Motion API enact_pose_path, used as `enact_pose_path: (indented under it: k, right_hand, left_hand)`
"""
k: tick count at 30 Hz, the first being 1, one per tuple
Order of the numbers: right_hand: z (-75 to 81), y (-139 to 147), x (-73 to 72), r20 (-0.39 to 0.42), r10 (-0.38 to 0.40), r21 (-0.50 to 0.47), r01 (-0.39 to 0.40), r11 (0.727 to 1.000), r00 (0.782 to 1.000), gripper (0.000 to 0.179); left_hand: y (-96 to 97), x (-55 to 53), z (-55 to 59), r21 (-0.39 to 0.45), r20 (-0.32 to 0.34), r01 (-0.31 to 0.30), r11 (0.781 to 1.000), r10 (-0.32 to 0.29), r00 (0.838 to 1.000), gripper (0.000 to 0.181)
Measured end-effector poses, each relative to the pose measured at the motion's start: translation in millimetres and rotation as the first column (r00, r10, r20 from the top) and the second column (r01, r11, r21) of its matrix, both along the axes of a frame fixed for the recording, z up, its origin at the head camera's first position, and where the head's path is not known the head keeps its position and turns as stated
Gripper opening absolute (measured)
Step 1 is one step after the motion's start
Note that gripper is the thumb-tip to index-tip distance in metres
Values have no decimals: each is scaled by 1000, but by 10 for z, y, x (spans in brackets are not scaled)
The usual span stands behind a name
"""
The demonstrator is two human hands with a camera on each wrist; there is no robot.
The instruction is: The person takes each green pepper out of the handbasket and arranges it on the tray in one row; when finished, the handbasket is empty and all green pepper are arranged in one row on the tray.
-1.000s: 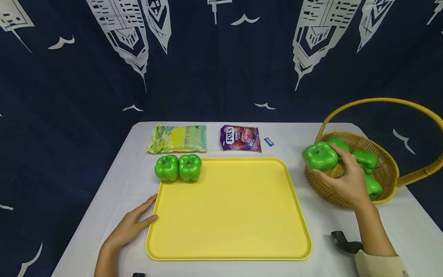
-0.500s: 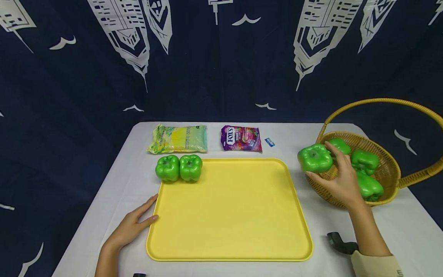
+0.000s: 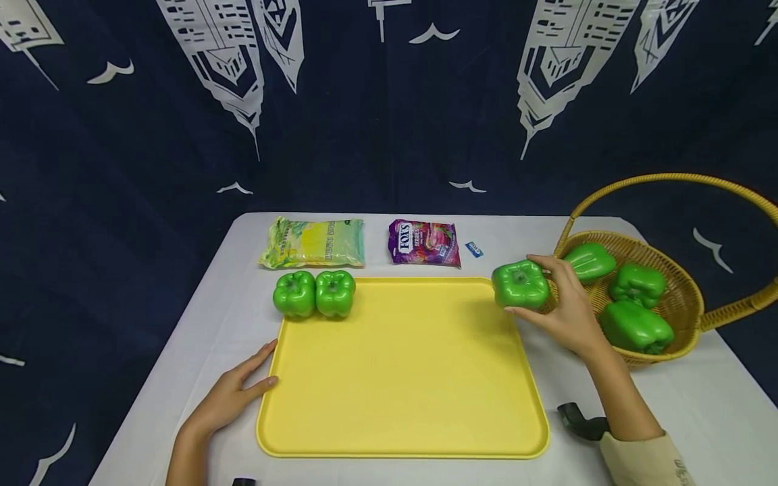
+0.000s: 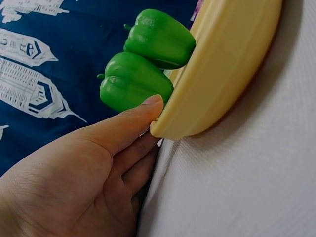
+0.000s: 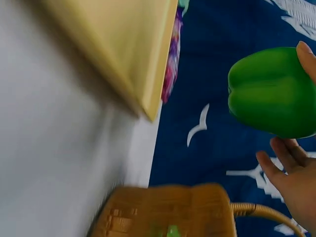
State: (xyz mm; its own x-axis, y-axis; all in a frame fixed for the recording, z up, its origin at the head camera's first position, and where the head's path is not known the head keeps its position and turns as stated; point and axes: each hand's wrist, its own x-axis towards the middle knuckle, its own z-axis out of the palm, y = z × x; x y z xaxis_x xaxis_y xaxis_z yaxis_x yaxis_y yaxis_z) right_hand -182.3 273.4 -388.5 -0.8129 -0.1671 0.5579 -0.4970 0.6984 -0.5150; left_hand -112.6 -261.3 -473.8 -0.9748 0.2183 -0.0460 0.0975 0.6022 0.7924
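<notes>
My right hand holds a green bell pepper between thumb and fingers, above the yellow tray's far right corner. The right wrist view shows this bell pepper raised off the table. My left hand rests at the tray's left edge, fingers extended, its thumb touching the rim, as the left wrist view also shows. Two green bell peppers sit side by side at the tray's far left corner. More green bell peppers lie in the wicker basket on the right.
Behind the tray lie a yellow-green packet, a purple candy bag and a small blue wrapper. The basket's tall handle arches up at the right. White cloth covers the table; a dark patterned curtain hangs behind.
My right hand has carried the bell pepper leftward from over the basket to the tray's far right corner. The left hand has stayed at the tray's edge.
</notes>
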Motion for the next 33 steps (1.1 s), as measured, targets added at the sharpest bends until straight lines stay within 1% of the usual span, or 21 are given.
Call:
enact_pose_path:
  k: [4, 6, 9, 11, 15, 19, 23, 28, 30, 33]
  right_hand:
    - [-15, -190, -61, 55, 37, 2, -37, 999, 998, 94]
    - [-17, -288, -98, 81, 67, 4, -68, 998, 994, 94]
    - [3, -420, -166, 89, 120, 24, -122, 992, 989, 95]
    - [31, -503, -213, 79, 155, 51, -159, 986, 985, 95]
    - [74, -676, -314, 72, 217, 108, -224, 969, 974, 84]
    - [90, -875, -404, 91, 269, 124, -279, 952, 959, 74]
    - [48, -1064, -484, 128, 281, 122, -296, 947, 951, 73]
    - [-62, -1250, -561, 192, 279, 123, -305, 944, 941, 72]
    - [-110, -1302, -580, 224, 270, 131, -303, 944, 937, 72]
    - [-187, -1363, -599, 284, 255, 137, -303, 943, 924, 72]
  left_hand:
    - [-4, 1, 3, -3, -1, -1, 1000, 1, 1000, 65]
    - [-7, 3, 1, -5, 0, -1, 1000, 1, 1000, 65]
    - [-10, 4, -3, 3, 2, 2, 1000, -2, 1000, 65]
    - [-13, 3, -5, 8, 5, 3, 1000, -3, 1000, 64]
    - [-20, 2, -1, 8, 8, 3, 1000, -3, 1000, 64]
    - [-14, 2, 4, 9, 5, 5, 1000, -5, 1000, 64]
    - [-11, 3, 7, 17, 0, 11, 1000, -11, 1000, 64]
    - [-16, 2, 9, 15, -9, 11, 1000, -11, 1000, 63]
    - [-18, 2, 11, 11, -12, 11, 1000, -11, 1000, 63]
    - [-22, 2, 13, 7, -11, 12, 1000, -12, 1000, 64]
